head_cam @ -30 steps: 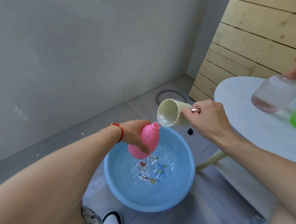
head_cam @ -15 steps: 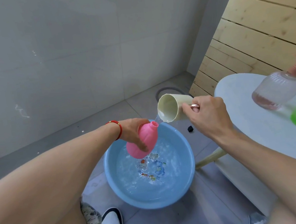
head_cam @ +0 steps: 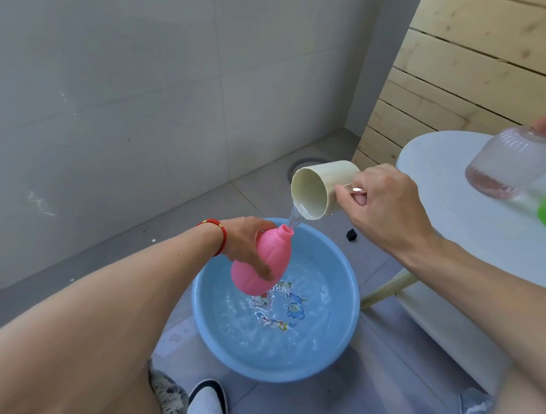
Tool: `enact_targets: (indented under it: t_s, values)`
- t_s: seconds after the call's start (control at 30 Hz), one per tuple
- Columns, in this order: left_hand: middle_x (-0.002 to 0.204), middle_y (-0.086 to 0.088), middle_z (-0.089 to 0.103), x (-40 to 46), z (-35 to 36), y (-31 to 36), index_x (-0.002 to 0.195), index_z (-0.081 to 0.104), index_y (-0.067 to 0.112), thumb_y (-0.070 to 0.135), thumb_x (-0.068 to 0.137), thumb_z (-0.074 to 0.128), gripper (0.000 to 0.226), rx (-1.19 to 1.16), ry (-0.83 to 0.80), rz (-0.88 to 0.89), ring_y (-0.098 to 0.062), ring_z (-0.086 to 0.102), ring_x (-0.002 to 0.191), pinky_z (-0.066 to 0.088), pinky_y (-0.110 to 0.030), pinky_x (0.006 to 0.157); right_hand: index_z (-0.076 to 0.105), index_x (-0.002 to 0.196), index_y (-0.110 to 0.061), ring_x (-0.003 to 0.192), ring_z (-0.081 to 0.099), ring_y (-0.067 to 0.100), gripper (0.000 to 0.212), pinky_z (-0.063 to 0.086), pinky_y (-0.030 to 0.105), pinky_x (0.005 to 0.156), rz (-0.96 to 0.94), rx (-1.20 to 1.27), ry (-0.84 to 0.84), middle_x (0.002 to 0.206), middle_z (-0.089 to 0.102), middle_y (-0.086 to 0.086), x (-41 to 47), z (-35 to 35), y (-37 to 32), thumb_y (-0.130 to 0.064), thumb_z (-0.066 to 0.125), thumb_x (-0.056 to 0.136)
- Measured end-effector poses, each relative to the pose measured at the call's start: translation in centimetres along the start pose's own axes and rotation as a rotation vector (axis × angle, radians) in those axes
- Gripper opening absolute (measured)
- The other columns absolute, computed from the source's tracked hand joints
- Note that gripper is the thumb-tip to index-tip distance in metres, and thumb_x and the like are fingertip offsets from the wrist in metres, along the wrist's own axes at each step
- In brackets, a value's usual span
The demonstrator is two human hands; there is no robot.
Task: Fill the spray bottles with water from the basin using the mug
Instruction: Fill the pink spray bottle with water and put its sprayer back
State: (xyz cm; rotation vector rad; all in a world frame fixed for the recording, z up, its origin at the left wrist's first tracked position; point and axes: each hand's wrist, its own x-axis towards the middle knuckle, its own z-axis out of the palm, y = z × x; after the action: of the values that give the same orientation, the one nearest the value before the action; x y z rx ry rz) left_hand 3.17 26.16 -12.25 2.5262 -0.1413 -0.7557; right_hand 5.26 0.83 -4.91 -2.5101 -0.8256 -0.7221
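Water runs from the tilted mug (head_cam: 322, 190), gripped by your right hand (head_cam: 383, 208), into the pink bottle (head_cam: 257, 265) your left hand (head_cam: 244, 240) clasps over the basin (head_cam: 347, 286).

Two spray bottles (head_cam: 511, 161) are standing near the table's (head_cam: 461, 220) right edge; the basin (head_cam: 351, 326) is sitting on the floor, left of it.

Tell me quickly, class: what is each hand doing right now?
Left hand: closed around the pink spray bottle, over the basin.
Right hand: closed on the cream mug, pouring.
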Motion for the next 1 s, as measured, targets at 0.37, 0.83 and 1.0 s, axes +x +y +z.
enact_targets:
  t_s: [0.37,0.83,1.0]
  values:
    - [0.116,0.013,0.064,0.23,0.03,-0.27,0.12,0.053,0.046,0.054,0.054,0.097,0.08,-0.012,-0.009,-0.017,-0.02,0.067,0.107,0.063,-0.044,0.087,0.032,0.062,-0.021,0.07,0.05,0.027,0.05,0.024,0.022,0.066,-0.146,-0.025,0.11,0.061,0.043,-0.004,0.16,-0.04,-0.06,-0.015,0.074,0.089]
    - [0.114,0.013,0.065,0.09,-0.04,-0.1,0.119,0.054,0.045,0.055,0.054,0.096,0.078,-0.016,-0.002,-0.025,-0.022,0.069,0.106,0.064,-0.044,0.085,0.054,0.065,-0.007,0.085,0.06,0.036,0.037,0.054,0.045,0.069,-0.363,-0.163,0.152,0.07,0.06,0.01,0.5,0.04,-0.12,-0.018,0.06,0.099]
    - [0.114,0.01,0.064,0.07,0.03,0.09,0.118,0.054,0.042,0.052,0.059,0.096,0.073,0.006,-0.003,-0.025,-0.022,0.068,0.104,0.064,-0.045,0.085,0.059,0.068,-0.003,0.087,0.062,0.036,0.036,0.054,0.047,0.066,-0.45,-0.244,0.135,0.072,0.063,0.013,0.5,0.19,-0.44,-0.018,0.056,0.101]
